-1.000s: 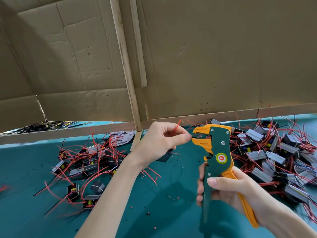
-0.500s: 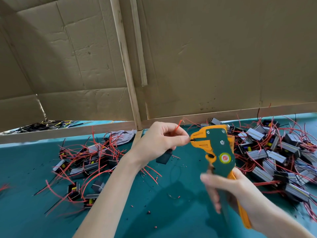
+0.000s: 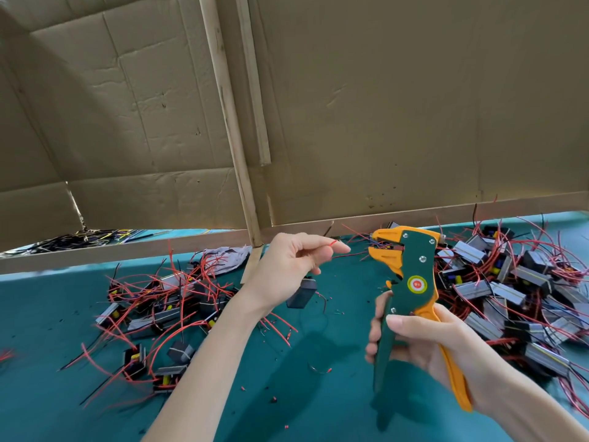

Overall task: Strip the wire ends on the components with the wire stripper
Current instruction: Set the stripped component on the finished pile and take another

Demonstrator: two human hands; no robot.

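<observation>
Now left hand apparently pinches 1 red wire; right hand grips 1 wire stripper.

The light is bright and soft. Dark shadows lie on the green table. Above the table, straight lines bend and the far corners look blurry.

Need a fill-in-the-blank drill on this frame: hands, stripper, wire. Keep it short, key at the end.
1. The right hand grips the green-and-orange ____.
2. The thin wire pinched in the left hand is ____ in colour.
3. The small dark block component hangs ____ the left hand.
4. The tool's jaws stand ____, clear of the thin wire.

Missing words: wire stripper; red; below; open.
</observation>
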